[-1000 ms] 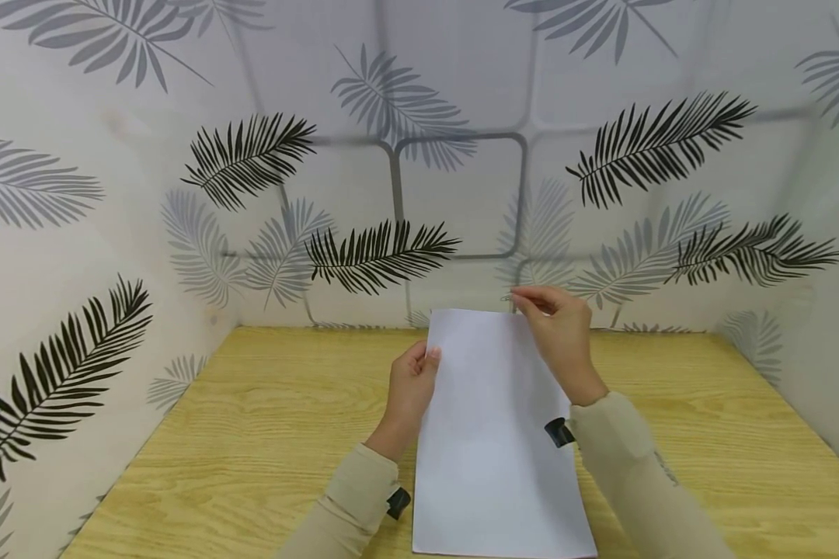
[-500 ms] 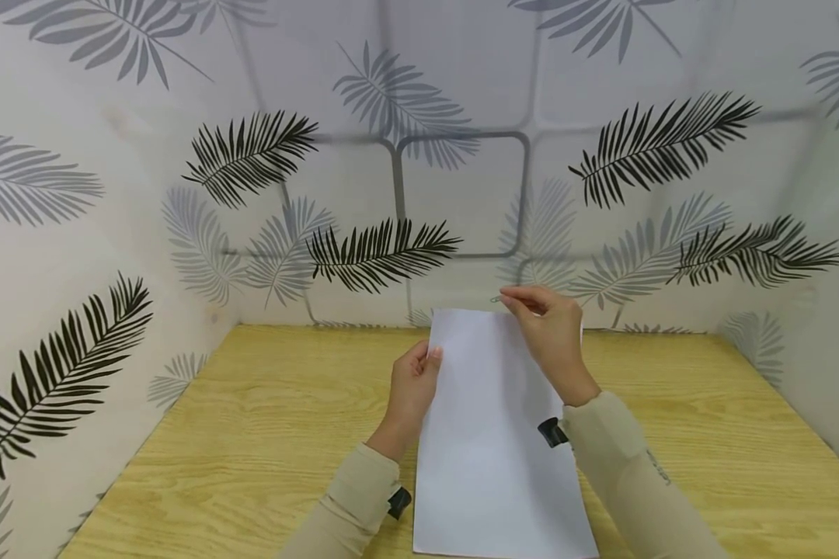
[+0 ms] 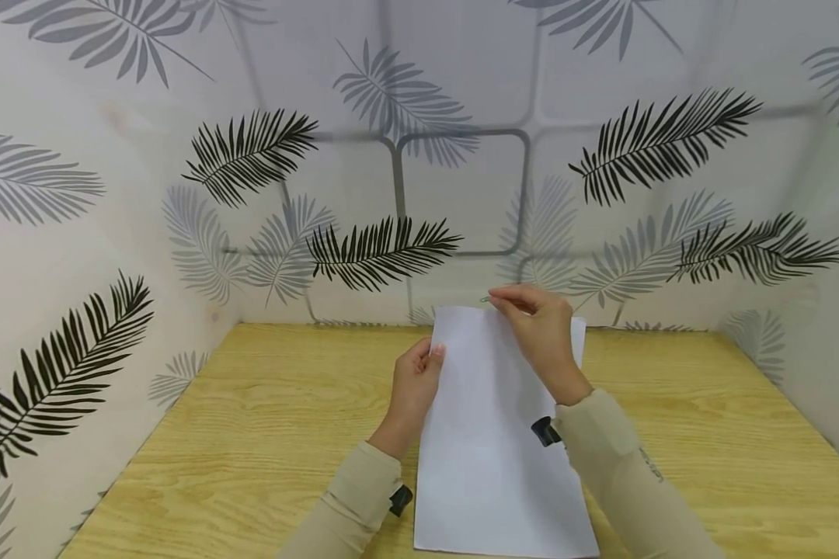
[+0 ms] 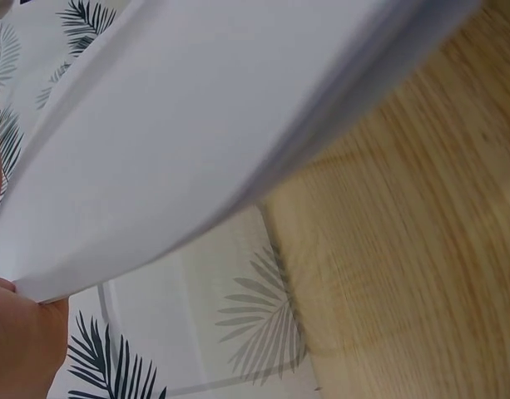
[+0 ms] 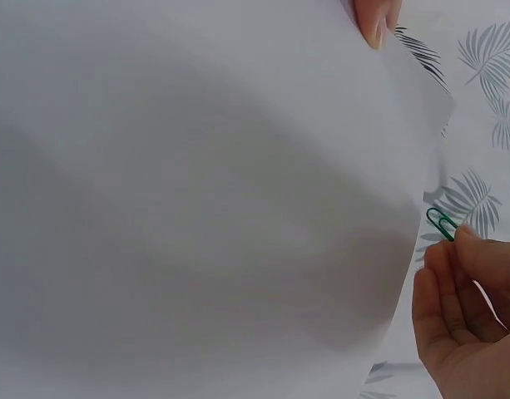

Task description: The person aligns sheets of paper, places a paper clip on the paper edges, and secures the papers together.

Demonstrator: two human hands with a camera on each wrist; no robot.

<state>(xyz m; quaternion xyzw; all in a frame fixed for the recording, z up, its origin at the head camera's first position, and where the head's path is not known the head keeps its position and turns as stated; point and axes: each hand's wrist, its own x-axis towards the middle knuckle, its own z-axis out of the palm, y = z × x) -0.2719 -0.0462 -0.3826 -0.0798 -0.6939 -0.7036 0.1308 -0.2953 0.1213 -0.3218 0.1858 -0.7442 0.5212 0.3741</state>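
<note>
A stack of white paper (image 3: 489, 435) stands tilted up from the table, its top edge raised. My left hand (image 3: 416, 376) grips its upper left edge, thumb in front and fingers behind. Between thumb and fingertips my right hand (image 3: 541, 330) pinches a green paper clip (image 5: 441, 223), one looped end sticking out. In the right wrist view the clip is just beyond the top edge of the paper, apart from it. The left wrist view shows the paper's side edge as several layers, bowed slightly.
The wood-grain table (image 3: 287, 404) extends on both sides of the paper. Behind it rises a pale wall covering (image 3: 461, 194) with a leaf pattern. Dark wrist mounts (image 3: 547, 431) sit at both cuffs, the right one in front of the paper.
My right hand has moved left along the paper's top edge with the paper clip, uncovering the upper right corner. The left hand keeps its grip almost unmoved.
</note>
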